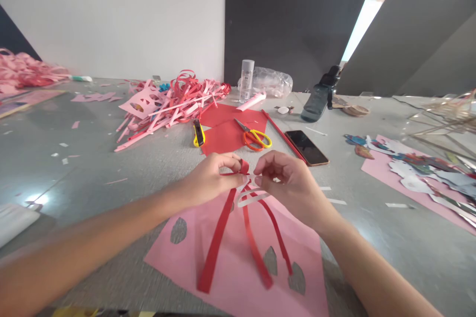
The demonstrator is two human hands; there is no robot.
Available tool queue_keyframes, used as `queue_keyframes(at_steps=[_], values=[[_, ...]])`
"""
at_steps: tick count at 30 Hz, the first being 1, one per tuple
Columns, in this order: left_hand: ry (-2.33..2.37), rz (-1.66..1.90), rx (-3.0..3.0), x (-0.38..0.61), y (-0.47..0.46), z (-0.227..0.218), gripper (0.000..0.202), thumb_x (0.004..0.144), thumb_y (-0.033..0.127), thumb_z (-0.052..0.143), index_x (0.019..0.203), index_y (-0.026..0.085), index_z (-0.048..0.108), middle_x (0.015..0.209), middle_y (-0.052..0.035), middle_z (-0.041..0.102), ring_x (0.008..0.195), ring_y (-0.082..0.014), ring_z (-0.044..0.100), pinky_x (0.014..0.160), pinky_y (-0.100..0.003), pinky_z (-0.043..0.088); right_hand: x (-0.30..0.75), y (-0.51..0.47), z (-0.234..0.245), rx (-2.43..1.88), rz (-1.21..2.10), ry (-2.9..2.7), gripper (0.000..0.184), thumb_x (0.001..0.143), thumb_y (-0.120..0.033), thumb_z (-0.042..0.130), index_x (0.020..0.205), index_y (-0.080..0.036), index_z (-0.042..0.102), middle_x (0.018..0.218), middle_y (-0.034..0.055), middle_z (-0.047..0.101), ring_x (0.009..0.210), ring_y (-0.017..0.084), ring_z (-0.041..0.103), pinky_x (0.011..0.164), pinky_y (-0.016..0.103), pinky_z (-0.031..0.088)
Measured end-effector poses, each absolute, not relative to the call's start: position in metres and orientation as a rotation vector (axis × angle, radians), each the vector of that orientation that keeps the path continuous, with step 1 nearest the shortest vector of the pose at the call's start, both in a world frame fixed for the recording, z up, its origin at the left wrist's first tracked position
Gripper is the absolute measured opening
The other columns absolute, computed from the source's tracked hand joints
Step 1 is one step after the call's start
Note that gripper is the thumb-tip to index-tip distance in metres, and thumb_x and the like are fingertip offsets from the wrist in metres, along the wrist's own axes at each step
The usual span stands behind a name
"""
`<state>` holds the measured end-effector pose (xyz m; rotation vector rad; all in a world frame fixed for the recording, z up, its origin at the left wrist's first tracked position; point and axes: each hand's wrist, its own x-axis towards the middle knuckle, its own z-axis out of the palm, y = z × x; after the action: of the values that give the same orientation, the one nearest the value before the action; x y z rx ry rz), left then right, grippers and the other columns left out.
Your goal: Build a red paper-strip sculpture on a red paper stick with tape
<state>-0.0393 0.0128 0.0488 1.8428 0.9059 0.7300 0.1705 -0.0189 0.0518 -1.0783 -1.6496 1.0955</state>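
Observation:
Both hands meet over a pink paper sheet [238,267] with leaf-shaped holes cut in it. My left hand [208,178] is closed in a pinch on red paper strips [219,240]; their tops curl into a small loop at its fingertips. Three long ends hang down and fan out above the sheet. My right hand [292,185], also pinched, grips a thin white strip [251,200] that bends in a loop beneath the fingers and reaches the left fingertips. Whether it is tape or paper I cannot tell. The contact point of the strips is partly hidden by the fingers.
Beyond the hands lie scissors [256,138], a yellow cutter [199,133], red paper [219,138] and a phone [307,147]. Farther back are a pile of pink strips [178,104], a clear spray bottle [246,81] and a dark bottle [318,96]. Cutouts [427,173] lie right.

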Motion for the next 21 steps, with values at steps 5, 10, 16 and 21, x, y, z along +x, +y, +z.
queue_keyframes(at_steps=[5,10,16,21], values=[[0.980,0.797,1.902,-0.038,0.007,0.049,0.015,0.089,0.021,0.063,0.074,0.018,0.065,0.094,-0.0023,0.065,0.090,-0.0201,0.062,0.083,-0.032,0.043,0.165,-0.019,0.051,-1.329,0.876,-1.844,0.013,0.085,-0.015,0.061,0.090,-0.023,0.069,0.081,-0.0004,0.065,0.074,0.017,0.055,0.070,0.033,0.042],[1.089,0.842,1.997,-0.035,0.001,0.050,0.021,0.087,0.018,0.061,0.067,0.019,0.054,0.083,0.0003,0.058,0.082,-0.0173,0.058,0.076,-0.030,0.041,0.158,-0.022,0.046,-1.370,0.755,-1.889,0.017,0.082,-0.009,0.056,0.076,-0.023,0.064,0.074,-0.0010,0.064,0.069,0.016,0.054,0.065,0.031,0.039],[1.093,0.821,2.051,-0.031,-0.001,0.054,0.023,0.090,0.018,0.058,0.067,0.018,0.055,0.077,0.0013,0.054,0.074,-0.0149,0.053,0.070,-0.029,0.039,0.156,-0.021,0.040,-1.311,0.739,-1.879,0.018,0.082,-0.007,0.056,0.078,-0.022,0.065,0.073,-0.0020,0.064,0.067,0.014,0.054,0.063,0.028,0.040],[1.052,0.850,2.050,-0.034,-0.001,0.055,0.025,0.093,0.019,0.057,0.068,0.018,0.058,0.078,0.0008,0.056,0.075,-0.0150,0.055,0.070,-0.029,0.040,0.153,-0.022,0.035,-1.214,0.638,-1.889,0.020,0.082,-0.002,0.054,0.079,-0.020,0.062,0.073,-0.0033,0.061,0.064,0.012,0.050,0.061,0.024,0.038]])
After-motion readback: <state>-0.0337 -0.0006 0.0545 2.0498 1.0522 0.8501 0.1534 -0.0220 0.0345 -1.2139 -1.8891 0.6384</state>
